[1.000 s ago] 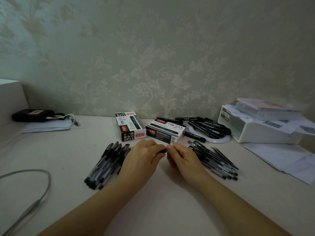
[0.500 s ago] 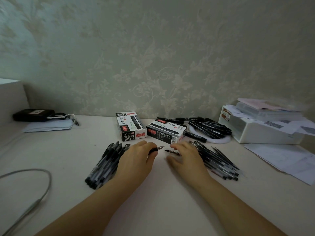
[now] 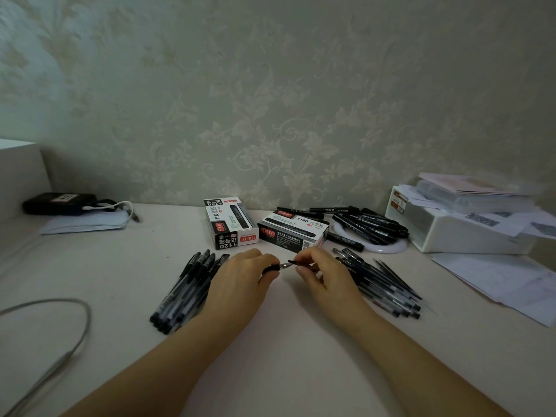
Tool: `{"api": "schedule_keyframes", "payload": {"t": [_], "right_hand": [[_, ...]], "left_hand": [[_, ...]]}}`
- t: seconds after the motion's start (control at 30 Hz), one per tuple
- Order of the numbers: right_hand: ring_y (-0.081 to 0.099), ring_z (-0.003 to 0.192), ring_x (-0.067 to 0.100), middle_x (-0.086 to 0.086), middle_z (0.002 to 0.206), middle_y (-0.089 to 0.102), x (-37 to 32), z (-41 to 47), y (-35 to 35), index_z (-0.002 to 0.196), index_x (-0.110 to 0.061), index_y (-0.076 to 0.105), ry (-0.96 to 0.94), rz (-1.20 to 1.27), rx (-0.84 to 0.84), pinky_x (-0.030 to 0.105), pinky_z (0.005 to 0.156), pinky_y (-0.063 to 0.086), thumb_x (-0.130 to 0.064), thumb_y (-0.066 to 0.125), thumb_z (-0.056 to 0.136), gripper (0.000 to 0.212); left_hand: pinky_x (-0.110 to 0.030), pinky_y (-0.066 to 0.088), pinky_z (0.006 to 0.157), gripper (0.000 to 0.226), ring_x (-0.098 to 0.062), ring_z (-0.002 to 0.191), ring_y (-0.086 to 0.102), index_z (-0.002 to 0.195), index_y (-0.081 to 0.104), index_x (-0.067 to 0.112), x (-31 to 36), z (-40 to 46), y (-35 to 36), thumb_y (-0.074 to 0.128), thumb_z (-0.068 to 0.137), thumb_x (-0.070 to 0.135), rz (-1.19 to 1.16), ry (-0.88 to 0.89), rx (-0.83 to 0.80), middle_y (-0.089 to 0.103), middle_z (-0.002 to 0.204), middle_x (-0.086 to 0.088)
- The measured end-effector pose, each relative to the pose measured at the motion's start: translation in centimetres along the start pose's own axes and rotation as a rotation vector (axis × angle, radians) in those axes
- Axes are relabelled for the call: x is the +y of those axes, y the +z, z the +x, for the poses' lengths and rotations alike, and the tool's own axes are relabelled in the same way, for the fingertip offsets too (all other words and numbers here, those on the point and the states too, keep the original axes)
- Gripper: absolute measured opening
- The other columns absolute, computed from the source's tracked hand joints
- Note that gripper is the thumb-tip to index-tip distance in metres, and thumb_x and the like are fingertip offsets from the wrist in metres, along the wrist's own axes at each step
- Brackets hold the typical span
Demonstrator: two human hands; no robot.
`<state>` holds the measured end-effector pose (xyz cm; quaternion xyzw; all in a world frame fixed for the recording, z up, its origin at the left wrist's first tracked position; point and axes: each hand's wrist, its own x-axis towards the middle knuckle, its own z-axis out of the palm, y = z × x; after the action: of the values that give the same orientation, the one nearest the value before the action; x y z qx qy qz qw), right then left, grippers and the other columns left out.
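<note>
While the work sits at the middle of the desk (image 3: pixel 99 266), a row of capped pens (image 3: pixel 186 291) lies at far left, just beside the left hand (image 3: pixel 240 281). This hand's curled fingers grip a pen (image 3: pixel 272 268) by its barrel, metal tip pointing right. The tip meets, or nearly meets, a small dark cap (image 3: pixel 296 262), which the right hand (image 3: pixel 328 275) pinches between thumb and forefinger. A heap of loose pens (image 3: pixel 385 284) lies just beside that hand.

Both parts are held just above the desk, between the two heaps. By their look, pen and cap are light, stiff, smooth plastic, apt to roll or slip. The fine tip seems the fragile part, so the barrel is best held near the tip end and the cap by its closed end, kept in line.

Half a second ago the cap lay on the desk under a flat right hand. It is now lifted and pinched, and the gap between the parts has closed.
</note>
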<state>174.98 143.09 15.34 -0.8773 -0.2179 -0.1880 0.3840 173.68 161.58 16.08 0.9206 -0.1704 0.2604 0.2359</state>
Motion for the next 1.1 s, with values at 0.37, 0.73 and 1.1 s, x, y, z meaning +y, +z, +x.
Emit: {"api": "schedule_keyframes", "payload": {"t": [0.37, 0.73, 1.1], "right_hand": [[0.066, 0.09, 0.006, -0.009, 0.094, 0.07, -0.4, -0.1, -0.5, 0.102, -0.022, 0.071, 0.076, 0.29, -0.085, 0.021, 0.083, 0.052, -0.013, 0.069, 0.09, 0.015], [0.063, 0.069, 0.008, 0.003, 0.078, 0.074, -0.3, 0.0, -1.1, 0.097, -0.012, 0.073, 0.242, 0.566, -0.16, 0.017, 0.066, 0.05, -0.008, 0.071, 0.087, 0.011], [0.066, 0.071, 0.008, 0.005, 0.08, 0.075, -0.2, -0.1, -1.5, 0.098, -0.013, 0.074, 0.22, 0.574, -0.199, 0.015, 0.068, 0.049, -0.007, 0.071, 0.086, 0.013]], "left_hand": [[-0.018, 0.04, 0.068, 0.02, -0.004, 0.08, 0.05, 0.104, 0.045, 0.029, 0.3, 0.0, 0.3, 0.059, 0.091, 0.034, -0.115, 0.039, -0.062, 0.055, 0.092, 0.015], [-0.025, 0.04, 0.062, 0.014, -0.008, 0.072, 0.047, 0.087, 0.046, 0.022, 0.8, 0.3, -0.4, 0.058, 0.093, 0.027, -0.096, 0.09, -0.111, 0.052, 0.08, 0.011], [-0.03, 0.04, 0.068, 0.011, -0.015, 0.077, 0.048, 0.092, 0.051, 0.013, 1.8, 0.3, -1.3, 0.055, 0.095, 0.023, -0.07, 0.103, -0.155, 0.057, 0.087, 0.001]]}}
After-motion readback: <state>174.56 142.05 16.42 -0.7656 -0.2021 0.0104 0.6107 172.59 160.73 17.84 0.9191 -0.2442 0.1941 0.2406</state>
